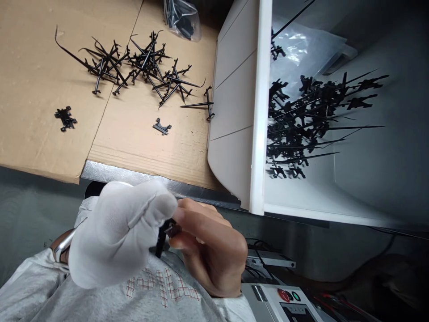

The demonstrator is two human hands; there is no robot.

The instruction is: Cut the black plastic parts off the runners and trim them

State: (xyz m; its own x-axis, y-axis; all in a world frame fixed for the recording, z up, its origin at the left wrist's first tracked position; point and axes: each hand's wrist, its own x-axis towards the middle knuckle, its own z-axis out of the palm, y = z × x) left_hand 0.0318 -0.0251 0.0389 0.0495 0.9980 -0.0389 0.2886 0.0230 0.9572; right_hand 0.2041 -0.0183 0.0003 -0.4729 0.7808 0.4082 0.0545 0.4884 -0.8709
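Observation:
My left hand [124, 232], in a white glove, is closed round a black plastic part [161, 239], held close in front of my shirt. Most of that part is hidden by the glove and fingers. My bare right hand [212, 246] meets it from the right, thumb and forefinger pinching a small dark piece [173, 230] at the part's upper end. Whether the two are joined cannot be made out. Beyond my hands, a small black bracket [162, 126] lies on the cardboard [134, 147], and another cluster of black brackets [65, 118] lies farther left.
Piles of thin black plastic stalks [145, 62] lie across the cardboard, near a clear bag of black parts [182, 20]. On the right stands a white bin [261, 134] with many black assemblies [308, 116] inside. A control box with a red button [284, 295] sits below it.

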